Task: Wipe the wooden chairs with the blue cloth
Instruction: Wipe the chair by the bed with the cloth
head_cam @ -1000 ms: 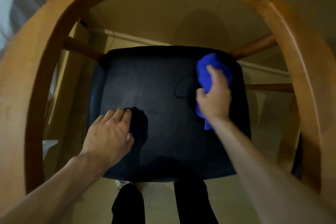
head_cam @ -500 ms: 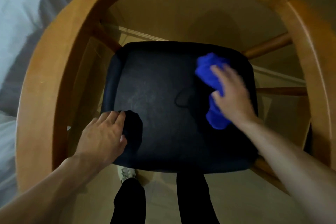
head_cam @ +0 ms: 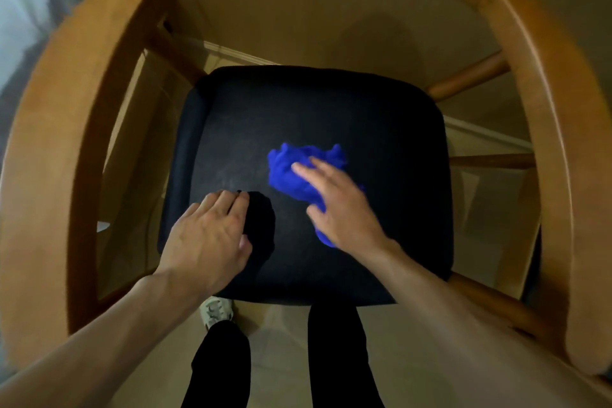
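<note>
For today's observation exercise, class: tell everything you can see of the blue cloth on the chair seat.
The blue cloth is bright royal blue, soft and fleecy-looking, bunched into a crumpled wad rather than spread flat. It lies on the black padded seat, near the middle, slightly right. The right hand presses on it with straight, spread fingers, covering its near part; blue shows beyond the fingertips and below the thumb. The left hand rests apart from it.

single head cam, wide-angle, worn on the person, pointing steeply down and forward. it sits close above the chair [head_cam: 82,116]: curved wooden rail wraps the frame edges, strongly bowed by the lens, dark seat [head_cam: 331,116] near centre. both forearms enter from the bottom corners, left hand [head_cam: 208,242] and right hand [head_cam: 344,209] mid-frame. legs and floor [head_cam: 281,341] at the bottom edge. no second view to overlap.
</note>
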{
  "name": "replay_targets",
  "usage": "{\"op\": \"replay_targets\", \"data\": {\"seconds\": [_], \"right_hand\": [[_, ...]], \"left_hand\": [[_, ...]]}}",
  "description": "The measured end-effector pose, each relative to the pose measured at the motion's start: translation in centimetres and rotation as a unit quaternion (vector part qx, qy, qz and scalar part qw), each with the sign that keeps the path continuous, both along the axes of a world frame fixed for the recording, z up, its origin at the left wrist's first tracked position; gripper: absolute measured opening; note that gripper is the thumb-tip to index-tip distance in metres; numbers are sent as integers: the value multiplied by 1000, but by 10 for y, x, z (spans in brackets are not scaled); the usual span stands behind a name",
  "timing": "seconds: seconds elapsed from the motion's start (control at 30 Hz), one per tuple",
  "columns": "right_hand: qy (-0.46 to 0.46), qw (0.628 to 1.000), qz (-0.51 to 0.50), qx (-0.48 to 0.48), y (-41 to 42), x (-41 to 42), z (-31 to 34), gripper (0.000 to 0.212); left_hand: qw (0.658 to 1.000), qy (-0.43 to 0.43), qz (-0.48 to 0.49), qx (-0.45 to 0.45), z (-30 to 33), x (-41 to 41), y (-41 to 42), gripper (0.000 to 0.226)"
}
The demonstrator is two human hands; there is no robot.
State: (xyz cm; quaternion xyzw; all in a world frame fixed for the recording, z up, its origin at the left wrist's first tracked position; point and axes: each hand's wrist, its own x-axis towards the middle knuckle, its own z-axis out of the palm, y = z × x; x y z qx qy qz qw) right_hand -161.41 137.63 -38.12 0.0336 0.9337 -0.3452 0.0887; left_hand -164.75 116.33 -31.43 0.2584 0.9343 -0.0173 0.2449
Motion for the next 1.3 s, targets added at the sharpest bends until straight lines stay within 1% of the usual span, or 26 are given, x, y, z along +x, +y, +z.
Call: {"op": "replay_targets", "data": {"seconds": [0.07, 0.1, 0.17, 0.2, 0.23, 0.27, 0.33, 0.4, 0.47, 0.5, 0.53, 0.57, 0.6, 0.67, 0.7, 0.73, 0.8, 0.87, 0.93, 0.97, 1.03, 1.1, 1.2, 1.23, 1.3], "right_hand": [[61, 988, -142, 5, 38, -1, 5, 65], [76, 970, -229, 23, 63, -3, 6, 62], [37, 922, -381, 53, 119, -7, 6, 63], [3, 901, -431, 48, 144, -10, 5, 64], [-26, 887, -459, 34, 162, -12, 2, 64], [-47, 883, -466, 20, 170, -14, -4, 61], [-63, 898, -435, 21, 160, -15, -12, 54], [-15, 929, -368, 36, 135, -10, -12, 52], [20, 969, -244, 27, 112, 4, -10, 52], [16, 984, -178, 16, 102, 11, -10, 54], [-2, 991, -137, 0, 94, 16, -8, 55], [-11, 992, -124, -20, 90, 19, -7, 56], [1, 989, -142, -36, 91, 16, -6, 55], [55, 972, -224, -42, 104, 2, 1, 52], [66, 959, -271, -43, 115, -6, 6, 52], [55, 947, -314, -42, 127, -14, 12, 54], [25, 929, -367, -46, 148, -19, 16, 61], [-19, 920, -389, -44, 159, -13, 9, 67], [-78, 915, -395, -27, 149, -8, 0, 65], [-85, 922, -377, -7, 135, -7, -5, 64], [-57, 948, -313, 16, 88, -8, -10, 62], [-33, 969, -244, -16, 19, -9, -9, 62], [-43, 986, -137, -87, -92, -4, -9, 66], [-55, 989, -98, -96, -119, -1, -6, 68], [-72, 991, -36, -106, -137, -1, -3, 70]], "left_hand": [[1000, -8, 4, 13, -2, 2, 8, 68], [1000, -13, 1, 16, -3, 3, 13, 67], [999, -22, -24, 9, -5, 9, 30, 68], [999, -22, -34, 10, -6, 12, 39, 68], [999, -20, -38, 16, -7, 14, 49, 67], [999, -21, -35, 24, -7, 17, 57, 66], [999, -20, -26, 38, -8, 20, 70, 64], [999, -14, -24, 47, -11, 22, 79, 63], [999, -13, -22, 45, -12, 23, 83, 63], [999, -10, -19, 44, -13, 21, 84, 63], [999, -9, -12, 44, -14, 20, 84, 62], [999, -10, -4, 45, -14, 18, 84, 62], [999, -12, 2, 47, -15, 17, 84, 62], [998, -15, 9, 57, -18, 16, 84, 61], [998, -16, 16, 65, -20, 16, 84, 61], [997, -17, 28, 76, -21, 17, 83, 61], [994, -22, 50, 100, -24, 18, 80, 60], [990, -26, 74, 113, -24, 21, 75, 60], [987, -21, 111, 113, -23, 25, 65, 61], [985, -14, 135, 107, -22, 27, 58, 61], [974, -6, 205, 94, -20, 29, 38, 61], [960, -8, 269, 83, -18, 28, 11, 58], [947, 0, 317, 54, -17, 32, -37, 56], [945, -3, 324, 50, -15, 36, -50, 56], [942, -9, 329, 60, -15, 45, -68, 58]]}}
